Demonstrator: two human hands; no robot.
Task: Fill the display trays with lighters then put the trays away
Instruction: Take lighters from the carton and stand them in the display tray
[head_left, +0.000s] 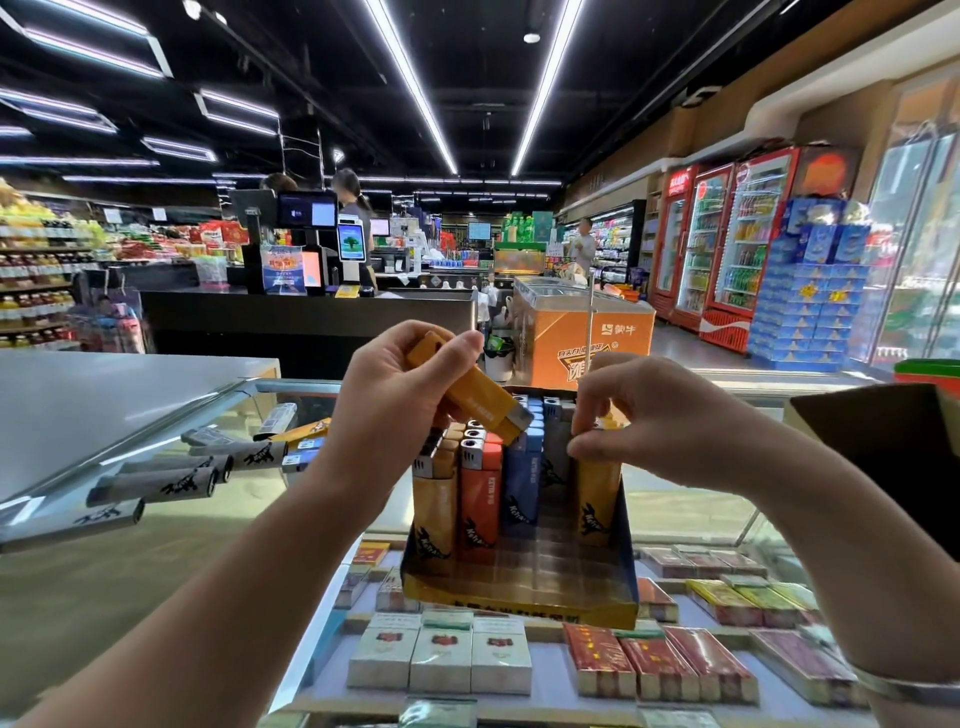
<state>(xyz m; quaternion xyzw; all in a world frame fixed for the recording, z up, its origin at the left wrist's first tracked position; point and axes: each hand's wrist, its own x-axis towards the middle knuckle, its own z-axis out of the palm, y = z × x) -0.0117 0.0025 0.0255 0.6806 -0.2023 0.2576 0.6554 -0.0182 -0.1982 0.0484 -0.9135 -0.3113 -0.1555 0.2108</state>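
A cardboard display tray (519, 605) stands on the glass counter, partly filled with upright orange, red, blue and grey lighters (480, 488). My left hand (387, 400) grips a loose orange lighter (470, 395), tilted with its metal head down over the tray's back rows. My right hand (649, 415) pinches the top of another orange lighter (597, 493) standing in the tray's right column. Several grey lighters (171, 483) and a few coloured ones lie loose on the counter to the left.
The glass counter (130, 561) shows cigarette packs (441, 660) on the shelf beneath. A dark cardboard box (883, 441) stands at the right edge. Beyond are checkout desks, an orange freezer chest (587, 332), drink fridges and people.
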